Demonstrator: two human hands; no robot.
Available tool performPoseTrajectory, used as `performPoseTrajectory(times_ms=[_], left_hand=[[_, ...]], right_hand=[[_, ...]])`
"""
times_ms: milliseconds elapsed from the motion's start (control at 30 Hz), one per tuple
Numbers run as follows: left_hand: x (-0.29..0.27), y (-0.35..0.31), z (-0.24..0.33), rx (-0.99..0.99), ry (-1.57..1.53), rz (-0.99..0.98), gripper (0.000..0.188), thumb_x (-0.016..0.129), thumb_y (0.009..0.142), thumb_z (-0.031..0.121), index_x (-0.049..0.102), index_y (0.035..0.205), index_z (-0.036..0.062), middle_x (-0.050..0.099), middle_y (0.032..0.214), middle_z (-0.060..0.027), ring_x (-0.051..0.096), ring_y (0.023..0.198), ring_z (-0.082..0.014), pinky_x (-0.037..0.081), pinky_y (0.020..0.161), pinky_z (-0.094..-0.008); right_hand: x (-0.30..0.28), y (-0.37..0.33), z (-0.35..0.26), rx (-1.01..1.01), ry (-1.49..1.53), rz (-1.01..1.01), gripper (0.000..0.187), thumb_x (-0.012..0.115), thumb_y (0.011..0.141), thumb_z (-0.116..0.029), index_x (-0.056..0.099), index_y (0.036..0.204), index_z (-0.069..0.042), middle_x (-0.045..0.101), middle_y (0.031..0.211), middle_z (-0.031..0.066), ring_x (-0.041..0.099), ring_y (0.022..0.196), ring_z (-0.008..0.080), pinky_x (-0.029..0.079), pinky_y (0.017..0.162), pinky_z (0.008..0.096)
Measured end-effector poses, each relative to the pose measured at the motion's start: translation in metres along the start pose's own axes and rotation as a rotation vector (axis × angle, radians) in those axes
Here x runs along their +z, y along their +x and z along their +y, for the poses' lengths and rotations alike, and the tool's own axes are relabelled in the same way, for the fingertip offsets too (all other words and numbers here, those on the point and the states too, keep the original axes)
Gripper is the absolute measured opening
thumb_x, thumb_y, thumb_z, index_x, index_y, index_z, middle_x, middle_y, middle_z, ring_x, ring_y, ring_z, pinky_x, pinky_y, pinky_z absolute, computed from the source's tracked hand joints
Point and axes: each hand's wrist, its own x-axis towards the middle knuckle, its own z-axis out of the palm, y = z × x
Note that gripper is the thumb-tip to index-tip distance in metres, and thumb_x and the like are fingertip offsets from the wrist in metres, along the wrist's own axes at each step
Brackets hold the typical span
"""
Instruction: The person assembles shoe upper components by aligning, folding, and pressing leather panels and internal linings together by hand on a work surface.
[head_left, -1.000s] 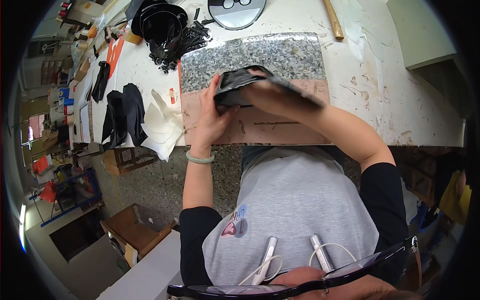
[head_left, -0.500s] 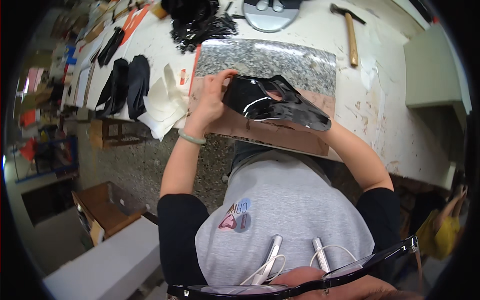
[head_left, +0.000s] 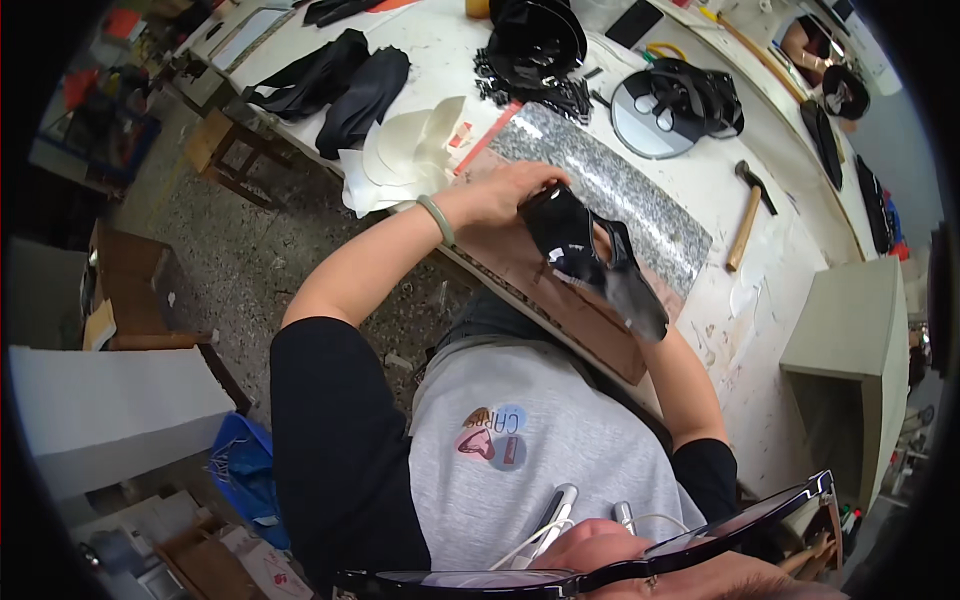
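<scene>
A glossy black shoe upper [head_left: 575, 240] with a cut-out opening hangs just above the bench, its far end slanting down to the right. My left hand [head_left: 510, 190], a pale bangle on its wrist, grips the upper's left end, with fingers curled over the edge. My right forearm [head_left: 690, 385] reaches up to the other end, where the right hand is hidden behind or inside the upper. A skin-toned patch shows through the opening, but I cannot tell if it is a finger. Underneath are a speckled granite slab [head_left: 610, 180] and a brownish board [head_left: 520, 285].
Cream sheet pieces [head_left: 415, 145] and dark shoe-shaped pieces [head_left: 365, 100] lie to the left. Behind the slab sit a heap of black glossy parts [head_left: 535, 50] and a round grey disc [head_left: 655, 125]. A hammer [head_left: 745, 220] and a pale green box-like stand [head_left: 845, 330] are on the right.
My view has turned, so the bench now runs diagonally and more of its far right side shows. The shoe upper slants more steeply; my left hand still grips its left end.
</scene>
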Motion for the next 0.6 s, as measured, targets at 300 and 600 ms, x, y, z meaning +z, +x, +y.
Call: performPoseTrajectory(times_ms=[300, 600], left_hand=[[0.007, -0.003, -0.005, 0.076, -0.091, 0.05, 0.053, 0.066, 0.08, 0.001, 0.053, 0.13, 0.0141, 0.056, 0.107, -0.0093, 0.056, 0.095, -0.024, 0.047, 0.082, -0.0317], [0.023, 0.008, 0.03, -0.148, -0.151, 0.197, 0.068, 0.079, 0.074, 0.023, 0.049, 0.133, 0.0052, 0.056, 0.108, -0.0105, 0.056, 0.091, -0.0247, 0.046, 0.083, -0.0337]], right_hand=[[-0.006, -0.013, 0.103, -0.135, 0.11, -0.084, 0.041, 0.062, 0.089, -0.01, 0.054, 0.128, -0.001, 0.06, 0.121, 0.0068, 0.061, 0.105, 0.0176, 0.048, 0.093, 0.0281], [0.005, 0.011, 0.034, 0.016, -0.185, 0.14, 0.034, 0.068, 0.08, 0.001, 0.062, 0.114, -0.005, 0.067, 0.111, 0.0125, 0.064, 0.103, 0.0254, 0.051, 0.088, 0.0352]])
